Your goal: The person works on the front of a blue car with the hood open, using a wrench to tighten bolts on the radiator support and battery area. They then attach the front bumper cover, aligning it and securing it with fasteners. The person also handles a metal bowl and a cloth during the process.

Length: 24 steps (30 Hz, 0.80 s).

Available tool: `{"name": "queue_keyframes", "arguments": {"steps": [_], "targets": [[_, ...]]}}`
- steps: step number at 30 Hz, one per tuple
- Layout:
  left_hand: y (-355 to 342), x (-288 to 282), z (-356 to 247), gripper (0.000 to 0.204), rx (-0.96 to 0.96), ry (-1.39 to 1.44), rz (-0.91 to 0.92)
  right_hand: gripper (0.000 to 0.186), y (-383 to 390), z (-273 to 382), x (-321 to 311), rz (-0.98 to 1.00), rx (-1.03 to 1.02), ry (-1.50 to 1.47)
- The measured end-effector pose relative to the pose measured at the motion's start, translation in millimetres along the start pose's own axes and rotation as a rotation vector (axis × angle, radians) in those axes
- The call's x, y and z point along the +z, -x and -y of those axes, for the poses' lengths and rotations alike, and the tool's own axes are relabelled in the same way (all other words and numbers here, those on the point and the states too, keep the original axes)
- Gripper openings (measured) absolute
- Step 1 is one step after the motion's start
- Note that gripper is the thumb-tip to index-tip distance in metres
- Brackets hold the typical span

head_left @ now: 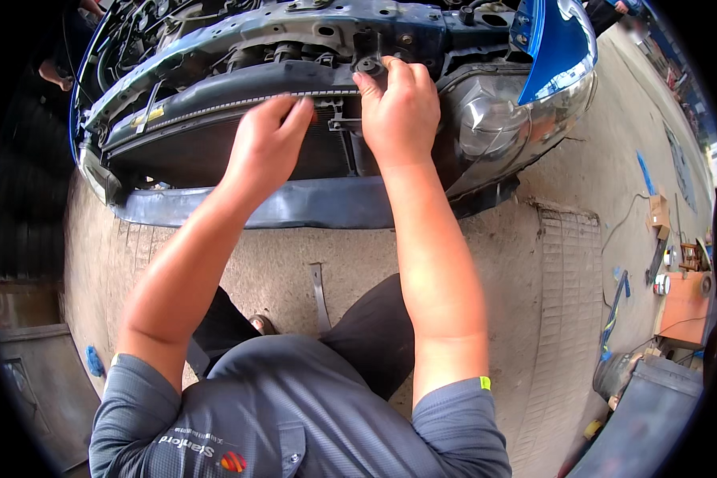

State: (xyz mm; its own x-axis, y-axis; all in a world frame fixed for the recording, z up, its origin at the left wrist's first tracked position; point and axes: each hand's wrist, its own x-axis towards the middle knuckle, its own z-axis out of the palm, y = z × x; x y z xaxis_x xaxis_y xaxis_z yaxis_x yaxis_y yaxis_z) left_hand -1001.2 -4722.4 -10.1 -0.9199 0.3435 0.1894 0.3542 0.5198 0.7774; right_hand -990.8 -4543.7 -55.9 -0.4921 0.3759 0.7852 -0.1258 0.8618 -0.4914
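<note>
Head view: radiator [215, 151] in the car's [327, 32] open front, probably stiff-framed, fragile-finned, best held by its rim; left hand [271, 137] curled at its top edge, right hand [404, 111] pinch-shaped at black mount [367, 67], cannot tell whether either grips.

Bare forearms [440, 263] stretched forward, left hand [269, 137] curled, right hand [404, 113] farther forward, fingers [401, 73] bent

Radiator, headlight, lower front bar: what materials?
Radiator: probably metal, dull dark face; pale toothed edge looks like crimped metal.
Headlight: likely clear plastic, glossy; see-through with bright reflections.
Lower front bar: dark, smooth, satin sheen; painted metal or plastic, can't tell.
</note>
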Motion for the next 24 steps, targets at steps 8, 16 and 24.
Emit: {"name": "queue_keyframes", "arguments": {"steps": [8, 16, 24], "targets": [[70, -25, 54, 0.045, -0.733, 1.331, 0.445, 0.019, 72, 46, -40, 0.115, 0.264, -0.556], [80, -18, 61, 0.060, -0.694, 1.505, 0.460, 0.019, 109, 82, -67, 0.392, 0.230, -0.576], [93, -11, 66, 0.057, -0.663, 1.503, 0.506, 0.021, 123, 93, -50, 0.507, 0.188, -0.398]]}}
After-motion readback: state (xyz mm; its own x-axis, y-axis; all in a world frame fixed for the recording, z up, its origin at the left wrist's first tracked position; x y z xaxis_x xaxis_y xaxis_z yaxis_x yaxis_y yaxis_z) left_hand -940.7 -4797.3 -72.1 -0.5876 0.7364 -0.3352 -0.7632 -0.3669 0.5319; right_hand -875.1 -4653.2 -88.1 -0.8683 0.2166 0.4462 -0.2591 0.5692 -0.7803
